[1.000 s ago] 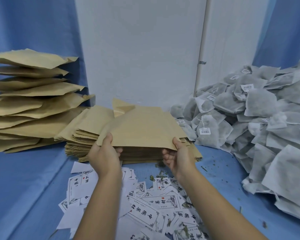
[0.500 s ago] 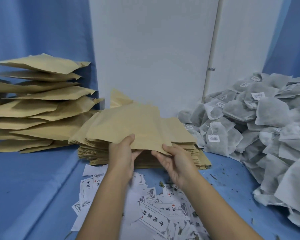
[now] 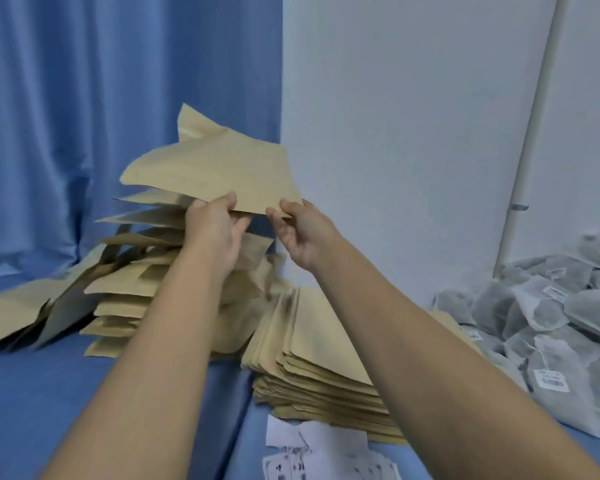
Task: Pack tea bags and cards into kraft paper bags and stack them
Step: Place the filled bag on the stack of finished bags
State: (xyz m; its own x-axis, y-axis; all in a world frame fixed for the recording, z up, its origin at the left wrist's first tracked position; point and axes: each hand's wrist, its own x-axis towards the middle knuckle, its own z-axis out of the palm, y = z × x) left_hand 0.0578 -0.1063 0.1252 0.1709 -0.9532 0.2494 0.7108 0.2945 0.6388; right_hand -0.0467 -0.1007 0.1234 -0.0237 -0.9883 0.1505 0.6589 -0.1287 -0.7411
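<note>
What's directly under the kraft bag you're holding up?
Under the held kraft bag is the tall stack of kraft bags, upper layers fanned out. The left hand and forearm hide the stack's middle.

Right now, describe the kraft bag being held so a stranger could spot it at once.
Start at the blue curtain; in front of it rises a loose stack of kraft bags. The held kraft bag is at that stack's top. It alone is pinched along its near edge by the left hand and right hand.
</note>
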